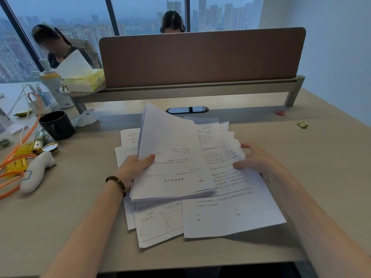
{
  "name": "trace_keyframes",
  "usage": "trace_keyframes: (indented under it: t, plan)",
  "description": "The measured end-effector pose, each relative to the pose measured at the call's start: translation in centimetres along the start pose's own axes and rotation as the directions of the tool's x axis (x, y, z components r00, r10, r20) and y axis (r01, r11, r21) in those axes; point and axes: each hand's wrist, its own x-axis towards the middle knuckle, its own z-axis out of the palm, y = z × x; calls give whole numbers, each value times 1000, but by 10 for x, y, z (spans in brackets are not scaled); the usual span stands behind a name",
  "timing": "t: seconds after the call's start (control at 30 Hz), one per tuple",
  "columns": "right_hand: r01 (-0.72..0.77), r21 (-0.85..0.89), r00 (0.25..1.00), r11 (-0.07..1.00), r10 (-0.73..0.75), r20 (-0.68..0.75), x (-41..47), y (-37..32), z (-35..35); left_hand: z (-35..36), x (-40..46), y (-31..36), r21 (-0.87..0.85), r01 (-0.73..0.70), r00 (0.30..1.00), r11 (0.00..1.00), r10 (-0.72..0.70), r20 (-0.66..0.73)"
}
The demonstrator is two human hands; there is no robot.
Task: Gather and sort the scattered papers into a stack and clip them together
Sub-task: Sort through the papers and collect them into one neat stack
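Note:
My left hand (pixel 134 167) grips a thick stack of printed sheets (pixel 170 157) by its left edge, thumb on top, and holds it tilted above the desk. Loose papers (pixel 230 207) lie fanned out beneath and to the right of the stack. My right hand (pixel 259 159) pinches the curled right edge of one of these loose sheets. A yellow-green binder clip (pixel 303 123) and a red binder clip (pixel 280 112) lie apart at the far right of the desk (pixel 60 227).
A black mug (pixel 57 125), a white handheld device (pixel 37 171), orange cables (pixel 12 175) and small items crowd the left side. A brown partition (pixel 200 57) closes the back, with a cable port (pixel 187 109) below it. Two people sit beyond it.

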Motion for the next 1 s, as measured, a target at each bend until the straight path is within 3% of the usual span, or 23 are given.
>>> trace_keyframes:
  t: [0.23, 0.43, 0.6, 0.8, 0.9, 1.0]
  plan:
    - [44, 281, 997, 959, -24, -75, 6, 2, 0, -16, -2, 0, -97, 67, 998, 993, -66, 23]
    - [39, 217, 998, 975, -48, 37, -1, 0, 5, -25, -8, -10, -147, 150, 988, 978, -145, 49]
    - [87, 421, 987, 903, -136, 87, -20, -23, -6, -24, -5, -15, -94, 123, 992, 988, -121, 21]
    - [250, 424, 954, 871, -297, 46, -48, -75, -29, -23, -2, -16, -17, 94, 996, 995, -94, -6]
    - [321, 527, 919, 787, -393, 27, -63, -97, -44, -22, -3, -17, -20, 89, 996, 996, -89, -11]
    - [355, 695, 873, 625, -488, -8, -72, -107, -54, -23, -4, -17, -21, 86, 996, 996, -86, -2]
